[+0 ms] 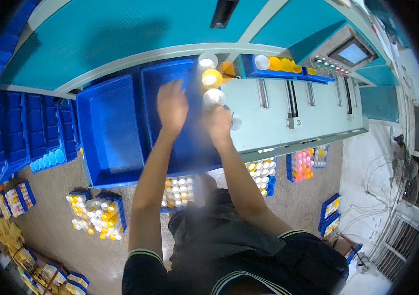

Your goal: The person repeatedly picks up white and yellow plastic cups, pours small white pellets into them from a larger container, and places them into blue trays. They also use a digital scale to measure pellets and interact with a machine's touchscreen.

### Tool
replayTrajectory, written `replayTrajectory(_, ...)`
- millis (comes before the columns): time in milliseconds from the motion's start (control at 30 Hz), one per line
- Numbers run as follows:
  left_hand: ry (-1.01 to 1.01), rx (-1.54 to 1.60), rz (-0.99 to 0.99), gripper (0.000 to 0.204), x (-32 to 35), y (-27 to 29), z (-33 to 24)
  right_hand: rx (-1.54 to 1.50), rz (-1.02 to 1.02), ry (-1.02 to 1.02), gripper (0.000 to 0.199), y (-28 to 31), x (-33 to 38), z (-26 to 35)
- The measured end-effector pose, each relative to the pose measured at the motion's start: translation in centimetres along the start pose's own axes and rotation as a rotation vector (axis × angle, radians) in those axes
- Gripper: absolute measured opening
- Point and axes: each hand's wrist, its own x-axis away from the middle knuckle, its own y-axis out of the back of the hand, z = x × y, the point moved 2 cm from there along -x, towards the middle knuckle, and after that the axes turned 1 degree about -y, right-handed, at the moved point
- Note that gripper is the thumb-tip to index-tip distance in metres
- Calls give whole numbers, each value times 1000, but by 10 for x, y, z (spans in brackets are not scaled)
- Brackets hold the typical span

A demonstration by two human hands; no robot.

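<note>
My left hand [172, 107] is smeared by motion over the right-hand blue tray [197, 142], and its fingers do not show clearly. Just right of it, my right hand [217, 124] has its fingers curled in at the near side of a white cup [214, 98]. Whether those fingers grip the cup or something else is hidden. Beyond stand a yellow cup [212, 78] and another white cup [208, 61], in a line along the tray's right edge. A pale round piece [236, 122] lies on the machine top beside my right hand.
A second blue tray [113, 132] sits to the left. Rightward runs a pale machine table [268, 120] with metal rails; a blue bin [248, 69] of white and yellow cups stands at its back. A control panel [349, 51] is far right. Crates of cups [108, 214] stand on the floor.
</note>
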Motion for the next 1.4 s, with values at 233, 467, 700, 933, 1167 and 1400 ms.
replayTrajectory(233,817,62,86,48,162,8,62,102,133,136,36,32,10,0)
replayTrajectory(467,788,125,182,33,185,-6,87,-79,-115,252,42,62,-22,-25)
replayTrajectory(700,751,108,126,33,170,19,55,-1033,649,-344,97,16,-83,-53)
replayTrajectory(933,736,32,51,42,176,53,24,-1084,702,-377,101,34,-88,-69)
replayTrajectory(1167,682,118,-122,49,218,151,-30,-1051,678,-345,95,132,0,-25)
replayTrajectory(1400,794,93,-80,51,355,284,-58,-856,753,-271,50,145,143,3)
